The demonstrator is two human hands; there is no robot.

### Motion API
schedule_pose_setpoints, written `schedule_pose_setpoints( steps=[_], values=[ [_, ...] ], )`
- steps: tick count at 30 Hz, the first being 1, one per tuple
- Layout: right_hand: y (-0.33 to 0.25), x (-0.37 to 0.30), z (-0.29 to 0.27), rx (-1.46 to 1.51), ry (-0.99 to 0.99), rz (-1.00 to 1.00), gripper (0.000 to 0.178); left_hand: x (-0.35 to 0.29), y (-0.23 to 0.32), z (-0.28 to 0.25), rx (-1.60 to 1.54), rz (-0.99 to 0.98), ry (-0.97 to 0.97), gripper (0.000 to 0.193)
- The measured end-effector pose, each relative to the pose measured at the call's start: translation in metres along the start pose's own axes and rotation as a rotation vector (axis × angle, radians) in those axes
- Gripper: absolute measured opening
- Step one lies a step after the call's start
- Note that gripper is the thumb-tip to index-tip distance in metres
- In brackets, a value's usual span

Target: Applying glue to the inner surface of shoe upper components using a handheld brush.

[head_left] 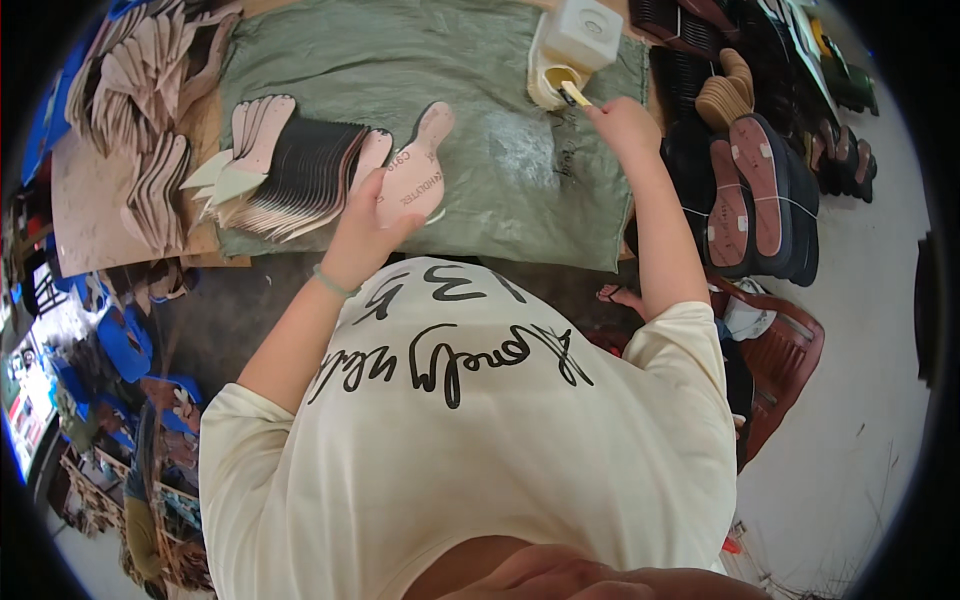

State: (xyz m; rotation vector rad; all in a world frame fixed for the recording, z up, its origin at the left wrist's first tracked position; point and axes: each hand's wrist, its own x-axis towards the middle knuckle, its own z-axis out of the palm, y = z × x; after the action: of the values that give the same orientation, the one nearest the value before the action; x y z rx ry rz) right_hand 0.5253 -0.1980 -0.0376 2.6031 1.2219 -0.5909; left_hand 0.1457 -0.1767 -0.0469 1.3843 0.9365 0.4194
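Observation:
My left hand (370,225) grips a pale pinkish shoe insole (418,170) by its near edge, tilted over the table. Right beside it a row of dark-edged insoles (305,165) leans in a fanned stack, with pale toe ends showing. At the table's far right, my right hand (628,132) is closed around the yellow handle of a brush (574,93). The brush's tip reaches into the opening of a white plastic glue jug (584,36) with yellowish material around its mouth.
A green cloth (480,60) covers the table. More pale insole pieces (145,75) are heaped at the far left. Tied stacks of dark soles (765,190) stand at the right. A reddish-brown plastic chair (785,350) is behind my right arm.

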Motion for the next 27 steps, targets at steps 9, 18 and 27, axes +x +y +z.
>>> schedule_pose_setpoints(
  steps=[9, 18, 27],
  values=[
    [0.001, -0.01, 0.01, 0.07, 0.029, 0.007, 0.041, -0.001, -0.007, 0.001, -0.068, -0.094, -0.06, 0.084],
    [0.013, -0.026, 0.024, 0.146, 0.013, 0.021, 0.039, 0.001, -0.001, 0.01, -0.596, -0.441, -0.155, 0.077],
    [0.037, -0.065, 0.057, 0.503, 0.071, 0.013, 0.041, 0.015, -0.017, 0.044, -0.94, -0.575, -0.221, 0.06]
  ],
)
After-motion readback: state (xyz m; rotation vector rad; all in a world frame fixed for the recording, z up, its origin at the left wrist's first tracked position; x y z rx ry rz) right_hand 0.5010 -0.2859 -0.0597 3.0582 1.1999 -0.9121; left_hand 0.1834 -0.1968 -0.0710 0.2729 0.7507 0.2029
